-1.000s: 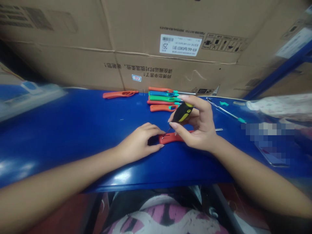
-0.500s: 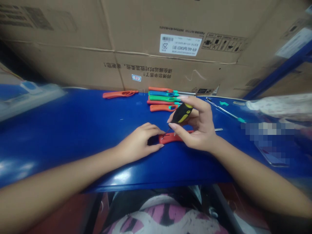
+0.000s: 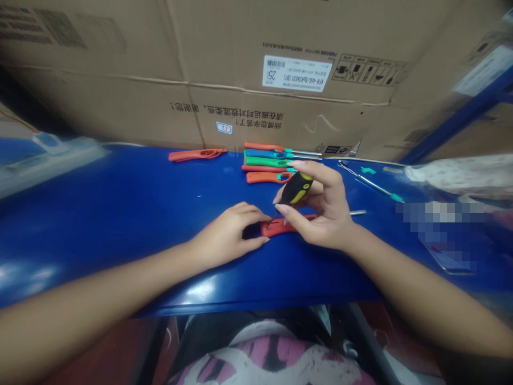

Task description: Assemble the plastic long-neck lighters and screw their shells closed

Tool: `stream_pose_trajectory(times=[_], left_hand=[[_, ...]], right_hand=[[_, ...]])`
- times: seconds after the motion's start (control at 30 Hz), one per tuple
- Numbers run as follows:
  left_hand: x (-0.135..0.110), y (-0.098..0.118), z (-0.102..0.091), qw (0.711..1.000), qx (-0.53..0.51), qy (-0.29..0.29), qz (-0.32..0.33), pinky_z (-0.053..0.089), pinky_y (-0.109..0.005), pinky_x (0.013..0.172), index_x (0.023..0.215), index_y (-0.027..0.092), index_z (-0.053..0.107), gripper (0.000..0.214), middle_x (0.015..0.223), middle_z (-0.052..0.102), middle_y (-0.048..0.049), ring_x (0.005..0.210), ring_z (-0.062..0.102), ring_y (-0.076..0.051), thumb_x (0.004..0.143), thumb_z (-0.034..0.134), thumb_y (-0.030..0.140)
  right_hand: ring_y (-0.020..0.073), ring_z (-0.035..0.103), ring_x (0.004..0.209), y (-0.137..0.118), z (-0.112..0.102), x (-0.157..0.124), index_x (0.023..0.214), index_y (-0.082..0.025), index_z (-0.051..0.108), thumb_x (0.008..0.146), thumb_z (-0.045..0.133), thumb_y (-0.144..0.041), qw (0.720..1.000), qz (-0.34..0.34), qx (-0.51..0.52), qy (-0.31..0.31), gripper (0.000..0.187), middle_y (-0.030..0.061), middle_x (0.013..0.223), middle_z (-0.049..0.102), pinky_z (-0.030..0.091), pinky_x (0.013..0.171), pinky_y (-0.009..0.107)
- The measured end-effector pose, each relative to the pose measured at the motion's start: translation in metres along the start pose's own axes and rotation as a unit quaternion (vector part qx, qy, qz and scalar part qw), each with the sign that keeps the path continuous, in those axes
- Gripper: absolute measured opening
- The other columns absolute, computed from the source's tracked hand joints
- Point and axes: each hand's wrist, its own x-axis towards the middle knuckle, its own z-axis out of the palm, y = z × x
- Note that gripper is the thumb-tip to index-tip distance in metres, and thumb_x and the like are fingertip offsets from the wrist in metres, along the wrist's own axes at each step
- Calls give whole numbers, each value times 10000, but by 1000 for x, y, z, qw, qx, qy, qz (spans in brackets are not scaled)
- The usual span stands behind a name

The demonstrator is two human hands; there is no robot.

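A red long-nosed gas lighter (image 3: 276,228) lies on the blue table, its metal tube poking out to the right beyond my right hand. My left hand (image 3: 228,235) grips its left end between thumb and forefinger. In my right hand (image 3: 331,214) is a screwdriver (image 3: 297,191) with a black and yellow handle, held tilted. Its thin shaft runs down to the lighter's left end, where the tip appears to touch. My right hand hides the middle of the lighter.
Several coloured lighters (image 3: 262,161) lie side by side at the back, with an orange lighter casing (image 3: 196,155) to their left. A loose metal lighter tube (image 3: 372,183) and small green piece (image 3: 367,170) are at right. A large cardboard box (image 3: 140,96) stands behind; a white power strip (image 3: 52,160) is left.
My right hand and the screwdriver handle have shifted slightly left, and the handle has turned a little. My left hand and the lighter have stayed in place.
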Motion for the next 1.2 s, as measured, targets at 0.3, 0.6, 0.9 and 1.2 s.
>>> stream_pose_trajectory(times=[0.3, 0.6, 0.9, 1.2], left_hand=[[0, -2, 0, 1000, 0, 2, 0, 530, -408, 957, 1150, 170, 695, 298, 1107, 726, -84, 1059, 651, -247, 863, 730, 247], [-1, 0, 1, 1000, 0, 5, -1, 531, -391, 958, 1163, 164, 693, 306, 1104, 721, -85, 1055, 653, -237, 865, 723, 229], [-1, -3, 2, 1000, -3, 6, -4, 534, -399, 973, 1150, 171, 696, 295, 1137, 716, -89, 1082, 648, -242, 874, 719, 271], [-1, -3, 3, 1000, -3, 3, -3, 534, -408, 975, 1167, 168, 697, 309, 1133, 718, -94, 1081, 648, -242, 875, 718, 267]], right_hand=[[187, 711, 986, -4, -3, 2, 1482, -285, 347, 910, 633, -142, 999, 27, 15, -27, 655, 127, 1440, 532, 652, 645, 269], [155, 712, 891, 0, -5, 2, 1450, -333, 384, 879, 708, -195, 999, 38, -19, -21, 671, 88, 1415, 559, 624, 599, 235], [141, 716, 780, -6, -7, 7, 1468, -305, 359, 1004, 548, -319, 995, 99, 20, -22, 501, 79, 1296, 620, 638, 579, 242], [114, 697, 689, 7, -9, 4, 1411, -305, 466, 966, 620, -367, 994, 105, -19, 24, 475, 62, 1293, 600, 620, 544, 236]])
